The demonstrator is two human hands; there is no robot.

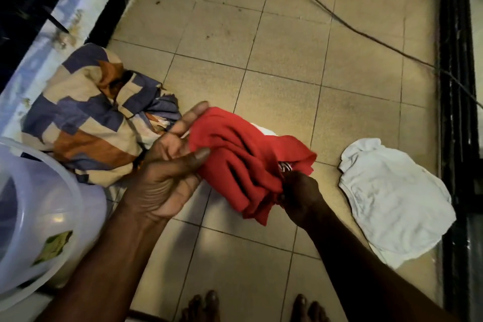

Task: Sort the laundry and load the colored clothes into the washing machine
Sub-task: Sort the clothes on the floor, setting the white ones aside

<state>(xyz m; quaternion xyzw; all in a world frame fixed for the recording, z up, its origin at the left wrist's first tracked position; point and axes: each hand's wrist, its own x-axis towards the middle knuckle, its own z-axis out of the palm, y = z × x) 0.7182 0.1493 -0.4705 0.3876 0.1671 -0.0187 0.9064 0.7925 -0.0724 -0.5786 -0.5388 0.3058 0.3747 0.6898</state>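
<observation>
A bunched red garment (243,162) hangs above the tiled floor between both hands. My left hand (167,165) holds its left end, thumb over the cloth and fingers behind it. My right hand (300,196) pinches its right end, where a bit of striped fabric shows. A patchwork cloth (88,123) in blue, beige and orange lies heaped on the floor at the left. On the floor at the right lies a white garment (392,198), spread flat. A sliver of white cloth (264,129) peeks out behind the red garment.
A translucent plastic basin (39,206) stands at the lower left. A black cable (339,21) runs diagonally across the beige tiles. A white ledge (65,23) borders the left side and a dark door track (457,86) the right. My bare toes (251,306) show at the bottom.
</observation>
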